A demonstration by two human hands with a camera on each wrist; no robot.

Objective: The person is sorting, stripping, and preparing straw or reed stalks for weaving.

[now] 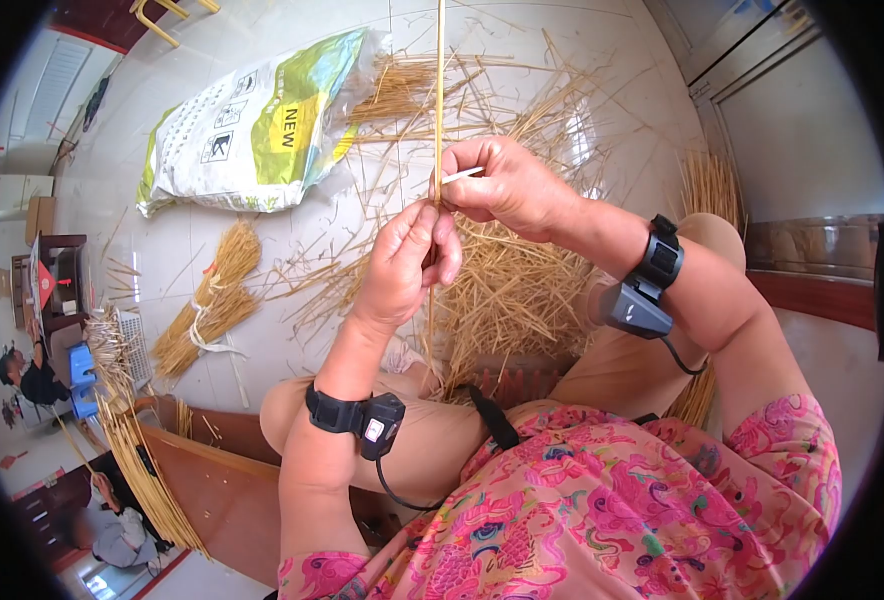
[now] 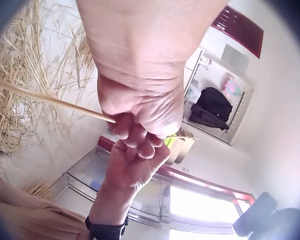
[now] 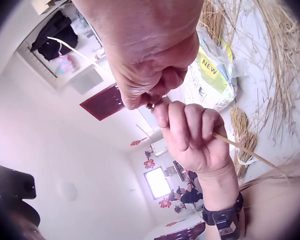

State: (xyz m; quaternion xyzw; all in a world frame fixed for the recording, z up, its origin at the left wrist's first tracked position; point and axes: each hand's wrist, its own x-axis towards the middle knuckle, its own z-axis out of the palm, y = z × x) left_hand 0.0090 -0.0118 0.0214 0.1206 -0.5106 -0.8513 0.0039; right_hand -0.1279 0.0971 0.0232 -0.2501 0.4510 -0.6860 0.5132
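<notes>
At centre, the left hand is gripping one straw stalk, the right hand pinching one pale strip; one printed sack is lying upper left.

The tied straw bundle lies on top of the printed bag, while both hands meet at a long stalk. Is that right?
Not quite: the head view shows the tied straw bundle on the floor beside the printed bag. The left hand and right hand do meet at a long stalk.

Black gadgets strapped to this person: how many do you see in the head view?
2: one black gadget on the left forearm, a second gadget on the right forearm. Clothing could hide others.
</notes>
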